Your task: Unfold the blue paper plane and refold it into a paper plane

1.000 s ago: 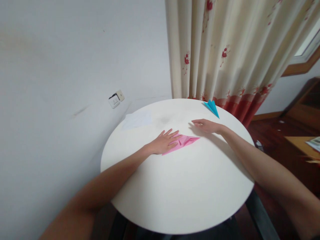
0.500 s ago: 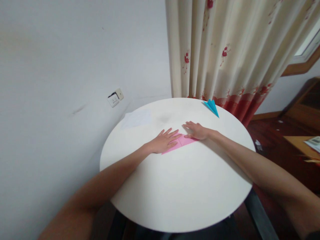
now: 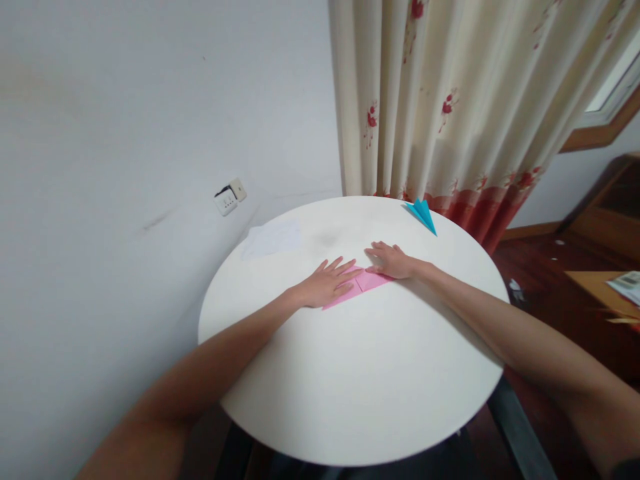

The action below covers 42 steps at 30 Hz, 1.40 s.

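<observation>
A folded pink paper (image 3: 361, 287) lies flat on the round white table (image 3: 360, 387). My left hand (image 3: 326, 285) rests palm down on its left part, fingers spread. Palm down too, my right hand (image 3: 391, 261) presses on the paper's right part. The two hands almost meet over the fold. Neither hand grips anything. A blue paper plane (image 3: 423, 215) sits at the table's far right edge, away from both hands.
A white sheet of paper (image 3: 273, 239) lies at the table's far left. A flowered curtain (image 3: 450, 107) hangs behind the table, a wall socket (image 3: 230, 197) is on the left wall. Wooden furniture (image 3: 600, 220) stands at the right.
My right hand moved left from the bare table onto the right part of the pink paper, flattening it. My left hand has stayed in place.
</observation>
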Tool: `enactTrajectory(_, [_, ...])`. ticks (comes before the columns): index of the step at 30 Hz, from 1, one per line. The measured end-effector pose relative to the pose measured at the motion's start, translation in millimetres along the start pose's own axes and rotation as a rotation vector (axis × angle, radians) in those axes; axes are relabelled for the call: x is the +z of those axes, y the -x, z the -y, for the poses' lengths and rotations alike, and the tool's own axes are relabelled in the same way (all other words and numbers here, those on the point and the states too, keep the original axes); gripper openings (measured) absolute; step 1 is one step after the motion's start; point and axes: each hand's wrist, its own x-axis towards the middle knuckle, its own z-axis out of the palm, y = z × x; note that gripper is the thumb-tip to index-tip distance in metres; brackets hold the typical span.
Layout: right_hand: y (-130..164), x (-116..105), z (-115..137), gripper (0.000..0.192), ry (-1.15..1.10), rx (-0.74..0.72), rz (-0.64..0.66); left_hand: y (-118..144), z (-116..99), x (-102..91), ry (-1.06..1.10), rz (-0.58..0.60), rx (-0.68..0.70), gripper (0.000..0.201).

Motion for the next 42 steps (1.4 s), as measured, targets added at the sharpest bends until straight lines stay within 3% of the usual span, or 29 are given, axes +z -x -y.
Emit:
enactTrajectory(8, [9, -24, -24, 0.099, -0.004, 0.073, 0.226, 1, -2, -3.1, 0.002, 0.006, -0.008, 0.058])
enactTrajectory(13, [14, -32, -34, 0.111, -0.019, 0.092, 0.262, 2, -4, -4.8, 0.004, 0.011, -0.01, 0.057])
enactTrajectory(18, [17, -36, -39, 0.111, 0.002, 0.077, 0.271, 1, -3, -4.4, -0.003, 0.011, -0.006, 0.057])
enactTrajectory(21, [21, -40, -44, 0.105, -0.044, 0.021, 0.239, 1, -2, -3.5, -0.01, 0.007, -0.005, 0.057])
enactTrajectory(26, [18, -38, -43, 0.046, -0.254, 0.107, -0.001, 0, 0, -1.4, -0.001, 0.004, -0.007, 0.057])
enactTrajectory(28, [11, -32, -33, 0.038, -0.229, 0.159, -0.103, 0, 0, -1.0, 0.002, 0.003, -0.007, 0.057])
enactTrajectory(33, [-3, -4, 9, 0.031, -0.171, 0.136, -0.232, -1, 1, 0.7, -0.016, 0.0, -0.003, 0.057])
enactTrajectory(36, [0, 12, 28, 0.032, -0.039, 0.005, -0.232, -1, 2, 3.1, -0.034, -0.003, -0.006, 0.059])
enactTrajectory(42, [8, 26, 36, 0.046, 0.107, -0.025, -0.19, -3, 6, 6.6, -0.045, -0.007, 0.008, 0.063])
